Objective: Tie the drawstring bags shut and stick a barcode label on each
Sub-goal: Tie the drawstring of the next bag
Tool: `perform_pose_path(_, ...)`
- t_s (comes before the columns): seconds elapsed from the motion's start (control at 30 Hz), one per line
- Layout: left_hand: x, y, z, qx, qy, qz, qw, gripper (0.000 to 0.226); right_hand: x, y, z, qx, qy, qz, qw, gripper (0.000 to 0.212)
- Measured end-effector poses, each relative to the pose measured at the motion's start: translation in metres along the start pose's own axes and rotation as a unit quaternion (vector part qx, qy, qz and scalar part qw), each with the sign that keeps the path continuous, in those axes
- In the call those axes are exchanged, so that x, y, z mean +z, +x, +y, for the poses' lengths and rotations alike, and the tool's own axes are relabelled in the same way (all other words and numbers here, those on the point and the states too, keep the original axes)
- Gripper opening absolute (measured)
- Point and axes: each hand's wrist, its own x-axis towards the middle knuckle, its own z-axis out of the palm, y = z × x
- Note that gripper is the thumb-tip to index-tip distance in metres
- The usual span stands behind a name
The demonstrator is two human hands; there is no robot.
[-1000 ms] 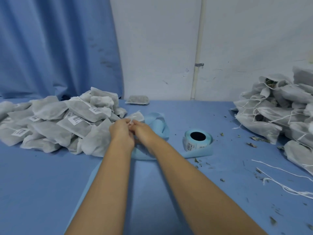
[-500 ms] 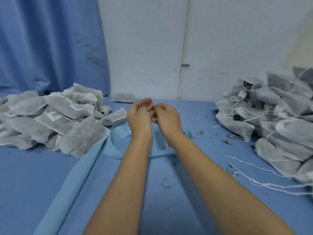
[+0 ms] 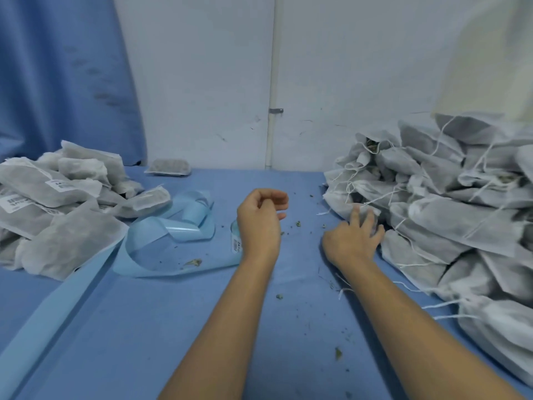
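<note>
Head view, the only one given: the untied drawstring bags (image 3: 432,215) are heaped to the person's right, along the right edge of the blue table (image 3: 144,327), with their white cords trailing loose off the near side of the heap. The right hand (image 3: 353,241) is much the nearer to them. It lies stretched out at the heap's near left corner, fingers (image 3: 364,219) spread and fairly straight, resting on the outermost bag (image 3: 372,210) and not yet curled round it. That bag is blurred, so I cannot tell which way its long axis or its mouth runs. My guess is that a grasp there and a pull left toward the middle would bring it between both hands. The left hand (image 3: 259,223) hovers mid-table, well apart from the heap, fingers loosely curled with nothing in them. Just behind its wrist peeks the label roll (image 3: 236,241), and its spent blue backing strip (image 3: 173,226) loops away to the left. Farther left lies the pile of finished bags (image 3: 57,203), several showing white barcode labels.
</note>
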Motion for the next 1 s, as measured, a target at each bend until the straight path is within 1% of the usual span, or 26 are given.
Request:
perform_pose_path(0.07,-0.001,0.000,-0.003,-0.007,0.007,0.000,1.000,0.039,0.001,0.003,0.003,0.008,-0.010,0.002,1.000,0.056)
perform_pose_path(0.2,-0.004,-0.001,-0.004,-0.010,0.016,0.000,1.000,0.038,-0.001,0.004,0.009,0.016,0.012,0.019,1.000,0.060)
perform_pose_path(0.3,-0.006,-0.003,-0.003,-0.012,0.018,0.008,1.000,0.038,-0.004,-0.001,0.009,0.007,0.071,0.060,0.996,0.054)
perform_pose_path(0.37,-0.008,-0.006,-0.002,-0.017,0.019,0.017,1.000,0.038,-0.006,-0.007,0.007,-0.016,0.146,0.111,0.983,0.043)
perform_pose_path(0.4,-0.009,-0.008,-0.001,-0.023,0.018,0.020,0.999,0.038,-0.007,-0.010,0.005,-0.040,0.189,0.143,0.971,0.037)
perform_pose_path(0.47,-0.012,-0.012,0.001,-0.036,0.019,0.018,0.999,0.037,-0.009,-0.020,-0.003,-0.090,0.284,0.200,0.933,0.034)
perform_pose_path(0.53,-0.017,-0.016,0.003,-0.051,0.029,0.012,0.998,0.033,-0.018,-0.034,-0.015,-0.098,0.401,0.219,0.884,0.034)
perform_pose_path(0.6,-0.023,-0.018,0.004,-0.057,0.040,-0.001,0.998,0.021,-0.026,-0.049,-0.027,-0.094,0.524,0.211,0.820,0.032)
perform_pose_path(0.63,-0.026,-0.020,0.006,-0.061,0.047,-0.011,0.997,0.019,-0.029,-0.057,-0.033,-0.092,0.582,0.195,0.784,0.031)
perform_pose_path(0.7,-0.031,-0.021,0.006,-0.071,0.065,-0.036,0.995,0.034,-0.031,-0.070,-0.041,-0.092,0.671,0.148,0.720,0.032)
perform_pose_path(0.73,-0.032,-0.021,0.006,-0.074,0.073,-0.048,0.993,0.038,-0.032,-0.075,-0.044,-0.093,0.699,0.127,0.698,0.033)
perform_pose_path(0.8,-0.034,-0.022,0.007,-0.069,0.083,-0.047,0.993,0.039,-0.031,-0.082,-0.047,-0.106,0.729,0.092,0.670,0.033)
perform_pose_path(0.87,-0.037,-0.020,0.008,-0.068,0.073,-0.022,0.995,0.040,-0.031,-0.085,-0.048,-0.123,0.747,0.064,0.650,0.032)
perform_pose_path(0.93,-0.040,-0.020,0.010,-0.078,0.046,-0.017,0.996,0.034,-0.032,-0.084,-0.047,-0.122,0.750,0.067,0.647,0.025)
perform_pose_path(1.0,-0.043,-0.022,0.011,-0.088,0.035,-0.052,0.994,0.024,-0.032,-0.080,-0.046,-0.104,0.745,0.065,0.656,0.008)
